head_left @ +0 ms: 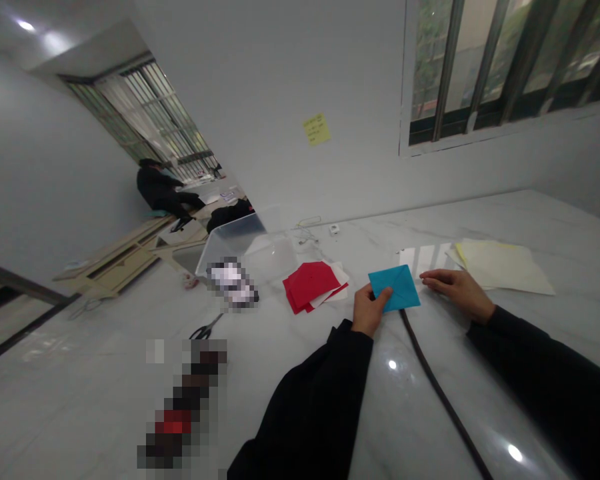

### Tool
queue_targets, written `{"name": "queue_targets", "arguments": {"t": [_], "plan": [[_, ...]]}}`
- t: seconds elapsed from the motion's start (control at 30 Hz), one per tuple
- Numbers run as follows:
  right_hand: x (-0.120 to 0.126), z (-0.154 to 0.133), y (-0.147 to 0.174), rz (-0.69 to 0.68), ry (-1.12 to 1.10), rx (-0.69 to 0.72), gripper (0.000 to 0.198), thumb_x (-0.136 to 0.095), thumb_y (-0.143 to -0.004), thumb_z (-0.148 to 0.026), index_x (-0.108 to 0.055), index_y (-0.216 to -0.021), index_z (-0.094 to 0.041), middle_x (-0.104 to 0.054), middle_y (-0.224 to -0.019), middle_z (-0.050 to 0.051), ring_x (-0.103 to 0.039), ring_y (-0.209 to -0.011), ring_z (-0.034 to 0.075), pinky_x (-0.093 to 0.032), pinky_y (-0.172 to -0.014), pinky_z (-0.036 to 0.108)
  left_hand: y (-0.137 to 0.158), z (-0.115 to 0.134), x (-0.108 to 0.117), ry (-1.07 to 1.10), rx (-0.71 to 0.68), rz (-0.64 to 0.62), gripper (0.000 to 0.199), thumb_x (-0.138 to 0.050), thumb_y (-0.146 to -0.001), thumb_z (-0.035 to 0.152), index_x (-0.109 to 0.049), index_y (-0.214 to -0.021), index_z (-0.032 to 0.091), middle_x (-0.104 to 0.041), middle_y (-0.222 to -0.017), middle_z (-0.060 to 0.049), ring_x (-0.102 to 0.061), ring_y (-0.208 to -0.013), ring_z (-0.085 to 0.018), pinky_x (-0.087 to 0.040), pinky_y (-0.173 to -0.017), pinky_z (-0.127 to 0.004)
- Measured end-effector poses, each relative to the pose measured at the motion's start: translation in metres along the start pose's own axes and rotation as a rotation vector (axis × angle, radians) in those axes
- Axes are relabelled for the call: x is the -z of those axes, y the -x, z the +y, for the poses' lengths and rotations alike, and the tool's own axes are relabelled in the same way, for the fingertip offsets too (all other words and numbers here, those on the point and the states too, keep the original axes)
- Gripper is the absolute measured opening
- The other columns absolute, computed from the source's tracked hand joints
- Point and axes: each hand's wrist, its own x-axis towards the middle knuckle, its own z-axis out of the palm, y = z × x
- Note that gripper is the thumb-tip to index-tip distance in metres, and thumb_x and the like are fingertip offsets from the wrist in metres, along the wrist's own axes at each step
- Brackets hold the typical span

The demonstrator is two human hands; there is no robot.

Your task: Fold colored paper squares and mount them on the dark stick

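Observation:
My left hand [367, 311] grips a small blue envelope [396, 285] by its left side, with the thumb on its face. Diagonal fold lines show on that face. Just right of the envelope is my right hand [461, 293], apart from it, fingers stretched out and nothing visible held in them. To the left of my left hand, red envelopes [311, 283] lie in a pile with white ones [337, 293] partly under them. Cream paper sheets [507, 265] are stacked beyond my right hand.
A clear plastic bin [230, 230] stands behind a blurred-out item. Scissors [205, 330] lie on the white marbled table [290, 347], left of my left arm. A dark cable-like strip [435, 383] runs between my arms. Another person [160, 187] sits far left.

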Motion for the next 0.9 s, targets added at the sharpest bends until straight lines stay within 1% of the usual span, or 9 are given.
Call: {"name": "queue_targets", "arguments": {"t": [0.1,0.27,0.4,0.5,0.6,0.73,0.9], "plan": [[-0.002,-0.004,0.001,-0.003,-0.052,-0.008,0.045,-0.068,-0.076,-0.058,-0.076,-0.095,-0.018,-0.077,-0.096,0.01,-0.07,-0.085,0.026,-0.055,-0.08,0.038,0.0,0.0,0.0,-0.011,-0.007,0.006,0.043,-0.08,-0.065,0.047,-0.073,-0.089,0.012,-0.074,-0.086,-0.009,-0.065,-0.076,-0.021,-0.052,-0.079,-0.036],[-0.005,-0.013,0.004,0.009,-0.101,-0.027,0.048,-0.069,-0.074,-0.061,-0.072,-0.094,-0.018,-0.077,-0.091,0.01,-0.07,-0.084,0.026,-0.055,-0.082,0.04,0.0,0.0,0.0,-0.018,0.008,0.015,0.045,-0.081,-0.064,0.048,-0.074,-0.09,0.012,-0.073,-0.084,-0.008,-0.065,-0.075,-0.02,-0.052,-0.079,-0.036],[-0.006,-0.018,0.006,0.017,-0.199,-0.073,0.049,-0.07,-0.073,-0.062,-0.07,-0.096,-0.018,-0.076,-0.092,0.01,-0.069,-0.079,0.023,-0.055,-0.075,0.035,-0.001,-0.001,0.0,-0.008,0.019,0.015,0.046,-0.081,-0.063,0.049,-0.074,-0.089,0.012,-0.074,-0.084,-0.008,-0.064,-0.074,-0.02,-0.052,-0.078,-0.036],[-0.008,-0.02,0.007,-0.013,-0.28,-0.091,0.048,-0.071,-0.074,-0.061,-0.069,-0.096,-0.018,-0.076,-0.094,0.01,-0.068,-0.079,0.021,-0.055,-0.072,0.033,-0.001,-0.002,0.0,0.004,0.019,0.007,0.047,-0.082,-0.062,0.05,-0.074,-0.088,0.011,-0.074,-0.084,-0.008,-0.064,-0.073,-0.02,-0.051,-0.076,-0.035],[-0.009,-0.021,0.009,-0.033,-0.315,-0.099,0.046,-0.072,-0.075,-0.058,-0.069,-0.097,-0.018,-0.076,-0.097,0.011,-0.069,-0.082,0.022,-0.055,-0.074,0.033,-0.001,-0.002,0.0,0.029,0.027,0.003,0.049,-0.083,-0.061,0.05,-0.075,-0.089,0.011,-0.074,-0.085,-0.008,-0.064,-0.074,-0.02,-0.051,-0.077,-0.035],[-0.008,-0.021,0.009,-0.037,-0.308,-0.114,0.045,-0.075,-0.073,-0.055,-0.07,-0.097,-0.018,-0.076,-0.097,0.011,-0.07,-0.084,0.023,-0.057,-0.075,0.034,-0.001,-0.003,0.0,0.019,0.047,0.009,0.051,-0.084,-0.058,0.051,-0.075,-0.087,0.01,-0.073,-0.081,-0.007,-0.064,-0.072,-0.02,-0.051,-0.076,-0.036],[-0.006,-0.022,0.009,-0.02,-0.333,-0.132,0.042,-0.078,-0.071,-0.05,-0.072,-0.1,-0.02,-0.077,-0.098,0.01,-0.071,-0.095,0.027,-0.057,-0.087,0.041,0.0,-0.001,0.0,-0.001,0.046,0.022,0.049,-0.083,-0.059,0.051,-0.075,-0.086,0.011,-0.073,-0.081,-0.007,-0.063,-0.072,-0.02,-0.051,-0.074,-0.035]]}}
